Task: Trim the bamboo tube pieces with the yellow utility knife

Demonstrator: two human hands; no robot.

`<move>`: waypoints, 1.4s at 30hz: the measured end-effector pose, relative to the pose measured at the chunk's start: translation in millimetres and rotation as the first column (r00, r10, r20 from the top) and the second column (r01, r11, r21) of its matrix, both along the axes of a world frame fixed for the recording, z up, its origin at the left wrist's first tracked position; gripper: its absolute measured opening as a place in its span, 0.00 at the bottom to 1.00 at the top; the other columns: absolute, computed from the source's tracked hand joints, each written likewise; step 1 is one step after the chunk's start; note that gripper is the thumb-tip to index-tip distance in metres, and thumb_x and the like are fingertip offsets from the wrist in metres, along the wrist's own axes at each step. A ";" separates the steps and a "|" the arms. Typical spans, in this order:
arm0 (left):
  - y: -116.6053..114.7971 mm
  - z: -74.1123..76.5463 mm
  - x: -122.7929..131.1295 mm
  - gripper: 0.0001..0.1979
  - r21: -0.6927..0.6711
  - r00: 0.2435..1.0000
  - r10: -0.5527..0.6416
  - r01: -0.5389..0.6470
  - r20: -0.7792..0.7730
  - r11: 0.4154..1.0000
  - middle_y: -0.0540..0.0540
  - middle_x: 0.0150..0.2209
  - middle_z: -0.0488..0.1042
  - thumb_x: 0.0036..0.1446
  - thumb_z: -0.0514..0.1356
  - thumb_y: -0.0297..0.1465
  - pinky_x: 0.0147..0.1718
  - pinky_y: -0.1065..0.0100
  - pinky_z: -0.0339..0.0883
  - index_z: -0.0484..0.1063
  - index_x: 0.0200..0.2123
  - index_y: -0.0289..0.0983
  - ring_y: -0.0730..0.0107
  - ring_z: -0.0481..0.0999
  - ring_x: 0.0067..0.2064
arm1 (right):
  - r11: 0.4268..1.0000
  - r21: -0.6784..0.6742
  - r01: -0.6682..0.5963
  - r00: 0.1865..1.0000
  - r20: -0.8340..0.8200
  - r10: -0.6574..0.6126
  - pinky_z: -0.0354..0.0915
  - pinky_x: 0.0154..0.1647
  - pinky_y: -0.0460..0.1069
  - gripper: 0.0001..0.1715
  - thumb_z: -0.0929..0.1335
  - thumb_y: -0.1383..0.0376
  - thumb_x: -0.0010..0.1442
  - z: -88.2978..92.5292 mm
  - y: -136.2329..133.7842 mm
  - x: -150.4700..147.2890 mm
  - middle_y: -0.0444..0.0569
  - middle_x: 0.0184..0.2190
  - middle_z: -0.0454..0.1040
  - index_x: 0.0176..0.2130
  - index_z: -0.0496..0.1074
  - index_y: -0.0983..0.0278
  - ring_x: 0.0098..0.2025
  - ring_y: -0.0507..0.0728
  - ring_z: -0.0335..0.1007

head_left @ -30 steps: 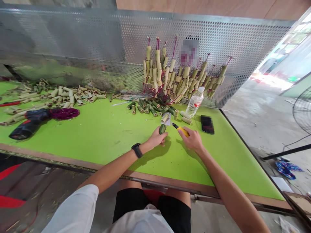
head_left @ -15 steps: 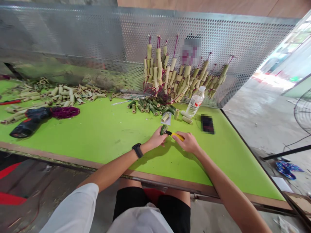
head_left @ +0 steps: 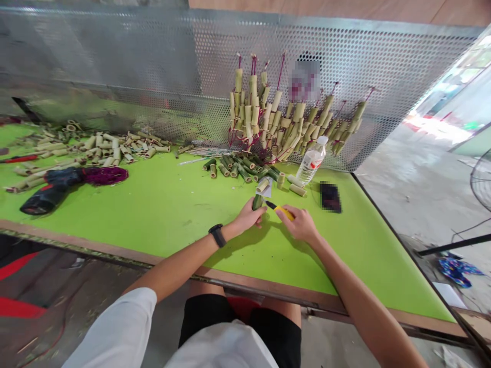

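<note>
My left hand (head_left: 248, 217) is closed around a short green bamboo tube (head_left: 257, 201), held upright on the green table (head_left: 161, 209). My right hand (head_left: 301, 224) grips a yellow utility knife (head_left: 282, 209), its dark tip pointing at the tube's side. A black watch (head_left: 217, 235) is on my left wrist. Just beyond the hands lie green bamboo pieces (head_left: 240, 168) and a few pale cut tubes (head_left: 295, 185).
Strings of pale bamboo tubes (head_left: 284, 122) hang on the perforated metal screen (head_left: 134, 76). A plastic water bottle (head_left: 312, 162) and a dark phone (head_left: 330, 196) lie right of the hands. At left are a pile of pale tubes (head_left: 95, 148), a cordless drill (head_left: 48, 191) and purple cord (head_left: 105, 175).
My right hand brought the knife left to the tube, then drew back slightly. The left hand keeps its hold on the tube.
</note>
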State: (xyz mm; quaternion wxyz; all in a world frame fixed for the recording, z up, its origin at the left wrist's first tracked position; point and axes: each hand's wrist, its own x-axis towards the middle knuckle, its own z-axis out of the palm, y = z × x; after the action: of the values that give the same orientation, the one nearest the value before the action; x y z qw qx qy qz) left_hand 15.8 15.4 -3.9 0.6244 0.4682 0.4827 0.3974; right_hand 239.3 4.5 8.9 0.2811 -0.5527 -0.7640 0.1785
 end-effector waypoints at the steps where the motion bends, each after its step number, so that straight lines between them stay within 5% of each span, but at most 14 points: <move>1: 0.7 -0.3 -0.5 0.15 0.011 1.000 -0.005 0.005 0.011 1.000 0.59 0.25 0.67 0.68 0.66 0.29 0.26 0.73 0.74 0.68 0.55 0.38 0.76 0.70 0.23 | 0.998 -0.029 -0.050 0.999 0.003 0.050 0.56 0.28 0.50 0.42 0.60 0.33 0.72 -0.6 -2.1 -3.3 0.48 0.23 0.75 0.39 0.82 0.63 0.23 0.55 0.64; 5: -3.7 6.1 1.3 0.12 0.016 1.000 -0.006 0.006 0.007 1.000 0.57 0.26 0.70 0.65 0.66 0.25 0.29 0.70 0.78 0.69 0.49 0.38 0.74 0.74 0.25 | 0.988 -0.072 -0.133 0.991 0.010 0.134 0.54 0.27 0.50 0.40 0.59 0.34 0.73 -0.6 -4.4 -4.7 0.46 0.21 0.71 0.35 0.79 0.62 0.22 0.54 0.60; 13: -9.0 15.3 8.1 0.12 0.036 0.999 0.035 -0.033 -0.041 0.999 0.59 0.24 0.68 0.65 0.64 0.20 0.30 0.71 0.78 0.66 0.46 0.39 0.75 0.72 0.25 | 0.995 -0.069 -0.076 0.996 0.050 0.079 0.55 0.28 0.50 0.39 0.60 0.35 0.72 4.6 -6.9 -8.2 0.48 0.23 0.74 0.36 0.80 0.62 0.23 0.55 0.63; 19: -15.6 23.0 6.9 0.11 0.032 0.991 0.030 -0.026 -0.128 0.999 0.60 0.23 0.65 0.67 0.62 0.21 0.25 0.72 0.74 0.65 0.47 0.39 0.76 0.68 0.23 | 1.000 -0.015 0.013 0.995 0.104 -0.012 0.57 0.28 0.50 0.39 0.60 0.37 0.73 -1.7 -6.5 -14.9 0.51 0.26 0.80 0.43 0.85 0.62 0.23 0.56 0.67; 25: -24.3 34.6 5.9 0.11 -0.011 0.991 -0.104 0.103 -0.083 0.995 0.60 0.24 0.63 0.70 0.63 0.26 0.23 0.74 0.72 0.64 0.49 0.40 0.76 0.68 0.23 | 0.967 0.017 0.255 0.965 0.056 -0.256 0.59 0.29 0.50 0.46 0.59 0.31 0.70 -3.4 13.7 14.3 0.53 0.28 0.81 0.45 0.86 0.63 0.27 0.59 0.70; 29: -20.6 34.9 5.3 0.13 -0.039 0.995 -0.015 0.011 -0.099 0.999 0.60 0.24 0.64 0.69 0.65 0.26 0.23 0.75 0.71 0.64 0.50 0.40 0.76 0.69 0.22 | 0.994 -0.007 0.111 0.993 -0.046 -0.112 0.57 0.27 0.50 0.51 0.58 0.27 0.69 1.4 11.3 16.2 0.50 0.25 0.76 0.41 0.84 0.65 0.25 0.56 0.65; 34: -17.3 32.7 6.2 0.09 -0.010 0.993 0.015 -0.016 -0.118 1.000 0.60 0.23 0.63 0.71 0.63 0.27 0.23 0.74 0.72 0.64 0.49 0.40 0.76 0.69 0.22 | 0.992 -0.059 -0.115 0.993 -0.030 0.114 0.55 0.28 0.50 0.43 0.59 0.31 0.72 4.0 0.7 0.8 0.45 0.22 0.70 0.34 0.78 0.63 0.24 0.54 0.60; 42: -15.7 23.6 6.5 0.08 0.037 0.981 0.000 0.007 -0.196 0.999 0.58 0.24 0.67 0.70 0.62 0.27 0.23 0.73 0.71 0.65 0.48 0.40 0.73 0.73 0.23 | 0.989 -0.071 -0.132 0.991 -0.014 0.131 0.55 0.29 0.49 0.40 0.60 0.34 0.72 3.9 0.6 0.5 0.45 0.23 0.71 0.34 0.77 0.62 0.25 0.54 0.62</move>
State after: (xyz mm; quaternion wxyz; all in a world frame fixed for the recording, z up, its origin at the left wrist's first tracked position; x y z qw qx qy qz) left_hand 22.3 -0.3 19.6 0.5657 0.5176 0.5334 0.3573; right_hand 239.8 5.1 12.7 0.2521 -0.5101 -0.7905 0.2266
